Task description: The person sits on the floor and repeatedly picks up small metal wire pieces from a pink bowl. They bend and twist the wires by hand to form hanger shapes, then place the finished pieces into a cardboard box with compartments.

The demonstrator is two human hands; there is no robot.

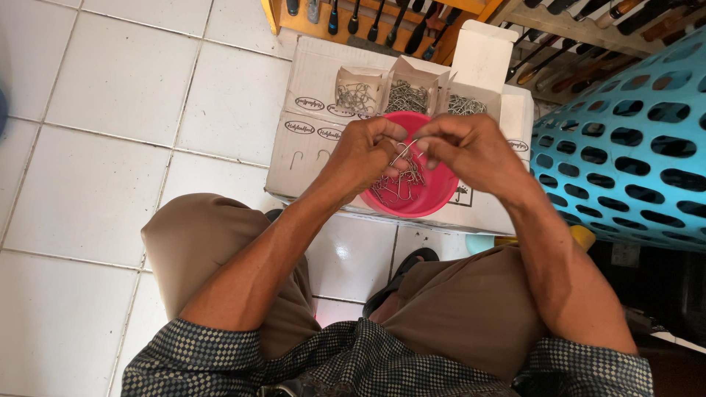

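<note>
One thin metal hook (406, 151) sits pinched between both sets of fingers, long axis slanting up toward the right hand (471, 151); the left hand (364, 154) is equally near, fingers closed on its lower end. Directly below the fingers: one pink bowl (434, 195) of tangled hooks. Beyond them, three open small boxes (407, 94) of hooks on one cardboard carton (309, 140).

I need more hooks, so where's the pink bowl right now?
In the head view, the pink bowl sits on the cardboard box, just below both hands and in front of three small open boxes of metal hooks, left of the blue basket.
</note>
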